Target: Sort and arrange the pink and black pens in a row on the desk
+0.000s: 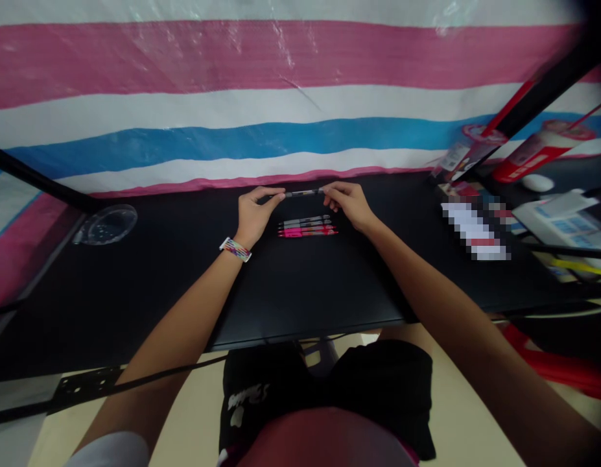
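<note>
A slim dark pen lies crosswise between my hands near the back of the black table. My left hand pinches its left end with thumb and fingers. At the other end, the fingertips of my right hand are closed on it. Just in front of this pen, several more pens lie side by side in a neat row, the nearest ones pink and red, the farther ones dark or grey. A woven colourful band circles my left wrist.
On the black table, a clear plastic lid lies at left. Two drink cups with straws, one clear and one red, stand at back right near a white mouse and papers. Striped sheeting hangs behind.
</note>
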`<state>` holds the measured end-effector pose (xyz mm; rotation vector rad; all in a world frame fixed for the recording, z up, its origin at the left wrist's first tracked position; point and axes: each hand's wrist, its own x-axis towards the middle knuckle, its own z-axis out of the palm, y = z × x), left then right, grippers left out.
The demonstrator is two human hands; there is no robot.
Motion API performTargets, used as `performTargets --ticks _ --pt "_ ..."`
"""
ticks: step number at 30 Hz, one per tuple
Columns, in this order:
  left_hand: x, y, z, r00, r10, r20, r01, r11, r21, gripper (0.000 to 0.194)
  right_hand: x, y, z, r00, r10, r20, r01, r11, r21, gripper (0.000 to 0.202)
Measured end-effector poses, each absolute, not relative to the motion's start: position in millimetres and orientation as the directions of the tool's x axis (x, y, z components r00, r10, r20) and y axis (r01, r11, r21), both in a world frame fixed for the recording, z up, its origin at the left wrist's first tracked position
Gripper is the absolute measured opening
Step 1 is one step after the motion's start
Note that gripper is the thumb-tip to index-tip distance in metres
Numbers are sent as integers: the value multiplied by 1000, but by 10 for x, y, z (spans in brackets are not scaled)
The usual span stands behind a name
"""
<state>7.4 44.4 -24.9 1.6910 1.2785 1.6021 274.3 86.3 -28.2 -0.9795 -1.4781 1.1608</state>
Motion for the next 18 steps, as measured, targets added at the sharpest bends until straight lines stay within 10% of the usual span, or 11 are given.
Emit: performTargets --ticks 18 --pt "87 424 -229 33 812 583 469 -528 708 20 2735 828 -252 -202 975 90 -209 46 -977 35"
